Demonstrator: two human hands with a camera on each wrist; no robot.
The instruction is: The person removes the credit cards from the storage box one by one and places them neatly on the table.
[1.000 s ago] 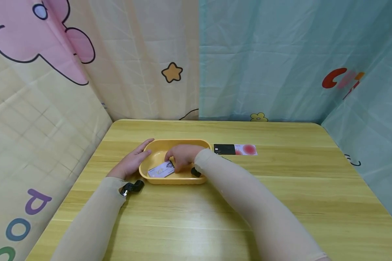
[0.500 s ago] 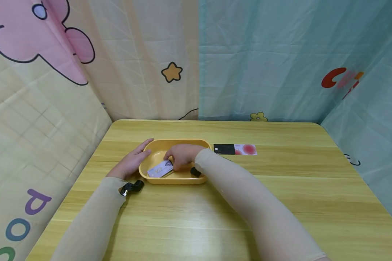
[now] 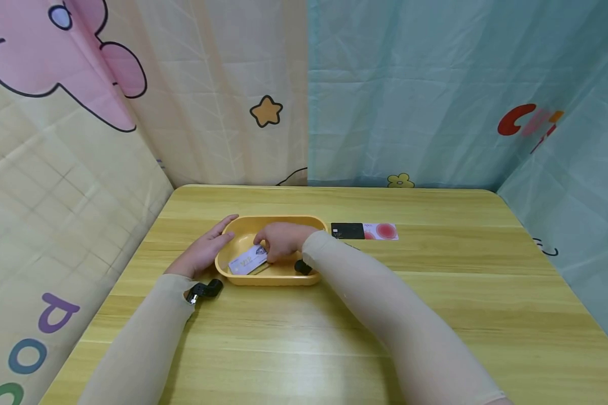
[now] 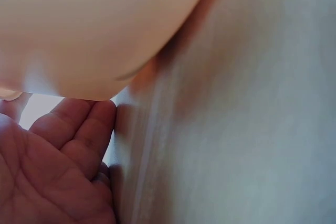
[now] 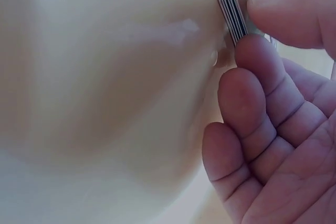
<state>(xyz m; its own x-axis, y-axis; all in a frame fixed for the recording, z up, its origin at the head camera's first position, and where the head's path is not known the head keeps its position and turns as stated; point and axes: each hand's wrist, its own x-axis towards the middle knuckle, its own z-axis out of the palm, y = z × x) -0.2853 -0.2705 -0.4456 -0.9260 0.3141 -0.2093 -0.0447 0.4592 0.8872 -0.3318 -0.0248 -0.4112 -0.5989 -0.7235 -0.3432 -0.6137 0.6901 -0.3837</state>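
Observation:
A yellow plastic basket (image 3: pixel 271 280) stands on the table, with white VIP cards (image 3: pixel 247 261) lying at its left part. My right hand (image 3: pixel 281 241) reaches into it, thumb and forefinger pinching the right end of the cards. In the right wrist view the striped edges of a card stack (image 5: pixel 231 3) show right at the thumb and forefinger; the other fingers are loosely bent. Another card's edge (image 3: pixel 260 269) shows below the top card. My left hand (image 3: pixel 202 253) rests against the basket's left end, fingers extended along the outer wall (image 4: pixel 79 40) and thumb at the rim.
A black card (image 3: pixel 347 230) and a white card with a red circle (image 3: pixel 380 231) lie side by side just right of the basket. Part of something dark on the table peeks out behind the right sleeve (image 3: pixel 365 281). Printed curtains (image 3: pixel 410 90) surround the wooden table (image 3: pixel 284 349).
My right hand has shifted slightly up and left with the VIP cards. The top card has slid off the one below, baring its edge. My left hand has stayed in place.

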